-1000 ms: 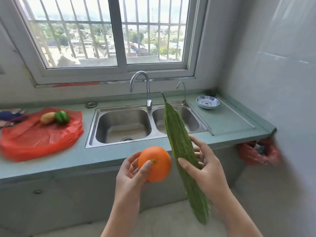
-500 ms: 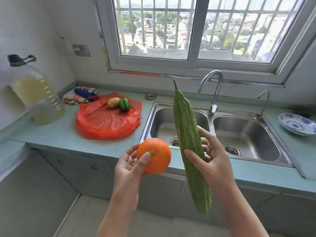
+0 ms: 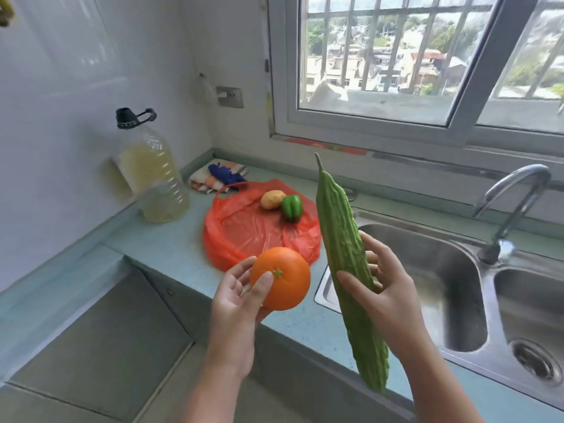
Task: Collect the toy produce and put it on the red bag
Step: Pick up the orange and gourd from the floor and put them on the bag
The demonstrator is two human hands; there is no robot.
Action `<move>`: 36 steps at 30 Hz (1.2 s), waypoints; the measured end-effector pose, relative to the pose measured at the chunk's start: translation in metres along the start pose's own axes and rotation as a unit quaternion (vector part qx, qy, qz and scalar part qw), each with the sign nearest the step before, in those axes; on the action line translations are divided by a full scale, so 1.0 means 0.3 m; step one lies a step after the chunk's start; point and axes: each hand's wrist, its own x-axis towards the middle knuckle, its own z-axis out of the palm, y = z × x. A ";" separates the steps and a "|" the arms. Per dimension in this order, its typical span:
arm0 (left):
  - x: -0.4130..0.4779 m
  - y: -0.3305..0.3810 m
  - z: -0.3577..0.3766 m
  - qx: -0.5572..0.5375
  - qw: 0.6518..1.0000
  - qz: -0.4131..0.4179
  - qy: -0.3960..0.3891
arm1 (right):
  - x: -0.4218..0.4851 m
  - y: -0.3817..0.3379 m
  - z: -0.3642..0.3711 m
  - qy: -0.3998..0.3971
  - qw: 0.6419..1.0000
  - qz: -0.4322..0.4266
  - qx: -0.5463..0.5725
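Note:
My left hand (image 3: 235, 297) holds a round toy orange (image 3: 282, 277) just in front of the counter edge. My right hand (image 3: 387, 297) grips a long bumpy green bitter gourd (image 3: 345, 257), held nearly upright with its stem end up. The red bag (image 3: 250, 230) lies flat on the green counter right behind the orange. A toy potato (image 3: 271, 199) and a green toy pepper (image 3: 292, 207) rest side by side on the bag's far part.
A large bottle of yellowish oil (image 3: 152, 175) stands left of the bag near the wall. A folded cloth (image 3: 218, 178) lies behind the bag. The double steel sink (image 3: 451, 288) with its tap (image 3: 512, 209) fills the counter to the right.
The view has swung left and closer to the counter, so the red bag is now directly ahead of my hands. Both hands keep the same hold on the orange and the gourd.

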 end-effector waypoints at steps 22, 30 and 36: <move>0.774 0.123 -0.685 0.026 0.997 -0.048 -0.056 | 0.465 0.075 0.931 -0.020 0.979 0.037 -0.201; 0.940 0.088 -0.667 0.042 0.993 -0.074 -0.083 | 0.619 0.183 0.938 -0.023 0.951 0.074 -0.300; 1.104 0.048 -0.603 0.061 0.992 -0.074 -0.079 | 0.773 0.296 0.923 -0.015 0.933 0.095 -0.346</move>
